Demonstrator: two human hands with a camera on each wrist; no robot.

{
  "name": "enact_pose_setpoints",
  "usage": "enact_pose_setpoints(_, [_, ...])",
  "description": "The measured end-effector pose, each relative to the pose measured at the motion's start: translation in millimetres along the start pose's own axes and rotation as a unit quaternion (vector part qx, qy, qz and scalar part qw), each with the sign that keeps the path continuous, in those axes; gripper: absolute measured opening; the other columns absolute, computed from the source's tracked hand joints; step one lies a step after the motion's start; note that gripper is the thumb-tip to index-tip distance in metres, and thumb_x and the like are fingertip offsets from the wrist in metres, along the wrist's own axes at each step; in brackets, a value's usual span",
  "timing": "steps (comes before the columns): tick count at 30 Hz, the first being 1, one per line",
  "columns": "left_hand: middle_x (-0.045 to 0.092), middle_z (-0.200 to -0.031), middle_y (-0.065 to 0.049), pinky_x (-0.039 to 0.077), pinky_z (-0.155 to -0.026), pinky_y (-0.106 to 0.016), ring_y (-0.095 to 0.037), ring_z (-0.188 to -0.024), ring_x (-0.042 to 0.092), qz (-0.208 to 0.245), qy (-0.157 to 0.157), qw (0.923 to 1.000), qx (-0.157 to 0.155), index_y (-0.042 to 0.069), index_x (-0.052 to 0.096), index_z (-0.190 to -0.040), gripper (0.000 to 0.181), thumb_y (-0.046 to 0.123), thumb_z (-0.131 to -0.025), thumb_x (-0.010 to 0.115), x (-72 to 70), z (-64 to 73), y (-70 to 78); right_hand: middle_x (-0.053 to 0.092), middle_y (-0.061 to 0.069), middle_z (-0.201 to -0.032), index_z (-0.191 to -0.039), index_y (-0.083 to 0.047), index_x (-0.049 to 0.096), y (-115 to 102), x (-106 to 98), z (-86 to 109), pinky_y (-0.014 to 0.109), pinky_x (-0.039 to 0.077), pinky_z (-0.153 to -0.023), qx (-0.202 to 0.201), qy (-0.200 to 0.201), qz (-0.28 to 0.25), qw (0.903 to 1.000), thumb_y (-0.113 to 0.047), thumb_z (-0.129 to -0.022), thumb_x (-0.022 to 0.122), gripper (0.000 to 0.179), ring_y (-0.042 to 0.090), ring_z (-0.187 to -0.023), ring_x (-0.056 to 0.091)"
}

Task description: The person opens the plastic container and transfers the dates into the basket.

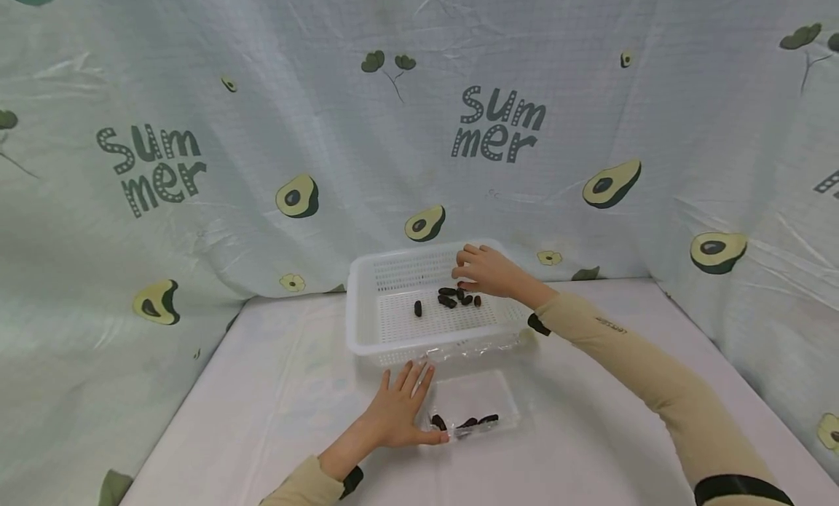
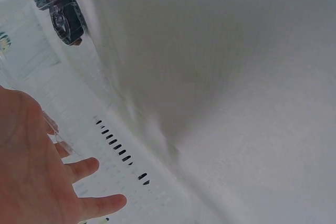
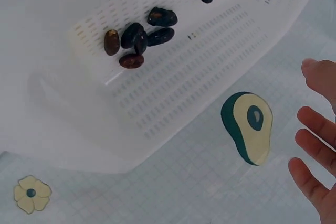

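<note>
Spreading its fingers apart, the left hand (image 1: 396, 415), in a beige cloth sleeve (image 1: 301, 485), rests on a smooth white tablecloth (image 1: 314, 397) and grips nothing. Just to the right of this hand is a small, clear plastic box (image 1: 475, 393), and the thumb reaches its near left corner. A few dark brown oval fruits (image 1: 468, 424) lie in the box along its near edge. Past the fingertips, a thin, shiny clear plastic flap (image 1: 475, 348) is by the front of a big white plastic basket (image 1: 367, 344) with lots of little holes. Seven more dark oval fruits (image 3: 160, 36) lie in the basket, most bunched just below the right hand and one apart on its left. The right hand (image 1: 485, 273) is over the basket with loosely bent fingers, and nothing shows between them. Behind both hands hangs a pale cloth wall (image 1: 354, 142) with avocado pictures.
</note>
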State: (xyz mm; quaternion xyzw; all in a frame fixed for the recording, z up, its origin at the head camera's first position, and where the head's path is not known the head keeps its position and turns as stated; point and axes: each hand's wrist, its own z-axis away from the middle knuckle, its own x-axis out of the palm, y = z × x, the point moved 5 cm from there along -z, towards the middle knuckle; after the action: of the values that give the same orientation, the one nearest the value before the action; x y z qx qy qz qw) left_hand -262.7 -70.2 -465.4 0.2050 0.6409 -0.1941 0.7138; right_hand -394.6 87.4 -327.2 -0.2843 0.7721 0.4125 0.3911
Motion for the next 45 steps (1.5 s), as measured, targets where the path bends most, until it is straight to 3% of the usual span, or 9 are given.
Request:
enact_pose_setpoints(16, [0.015, -0.150, -0.011, 0.018, -0.103, -0.059, -0.031, -0.138, 0.013, 0.000, 0.000, 1.0000, -0.001, 0.011, 0.008, -0.145, 0.105, 0.078, -0.070, 0.041, 1.3, 0.5, 0.5, 0.055, 0.001, -0.089, -0.091, -0.019, 0.062, -5.4, -23.5, 69.2, 0.029, 0.042, -0.061, 0.016, 0.058, -0.038, 0.9975, -0.019, -0.070, 0.075, 0.026, 0.017, -0.081, 0.050])
enact_pose_setpoints(27, [0.015, -0.150, -0.011, 0.017, -0.103, -0.059, -0.031, -0.138, 0.013, 0.009, 0.000, 0.9999, -0.004, 0.011, 0.007, -0.145, 0.105, 0.077, -0.070, 0.042, 1.5, 2.5, 0.8, 0.056, -0.001, -0.085, -0.091, -0.018, 0.061, -25.2, -43.9, 115.1, 0.029, 0.044, -0.064, 0.011, 0.088, -0.015, 0.9959, -0.019, -0.059, 0.081, 0.038, 0.017, -0.080, 0.051])
enact_pose_setpoints(40, [0.016, -0.149, -0.012, 0.020, -0.102, -0.059, -0.032, -0.137, 0.016, -0.005, 0.005, 1.0000, 0.001, 0.010, 0.009, -0.145, 0.105, 0.076, -0.071, 0.043, 0.9, 0.0, 1.1, 0.056, -0.004, -0.087, -0.093, -0.014, 0.056, -59.6, -57.6, 138.4, 0.025, 0.043, -0.063, 0.011, 0.084, -0.020, 0.9962, -0.020, -0.057, 0.082, 0.044, 0.012, -0.080, 0.050])
enact_pose_setpoints(45, [0.010, -0.151, -0.011, 0.019, -0.102, -0.059, -0.032, -0.137, 0.014, 0.000, 0.006, 1.0000, 0.003, 0.010, 0.010, -0.145, 0.104, 0.076, -0.071, 0.043, 0.2, 0.0, 0.3, 0.054, -0.004, -0.087, -0.091, -0.015, 0.055, -74.2, -57.1, 137.9, 0.024, 0.040, -0.062, -0.013, 0.099, -0.020, 0.9948, -0.024, -0.070, 0.075, 0.030, 0.012, -0.079, 0.049])
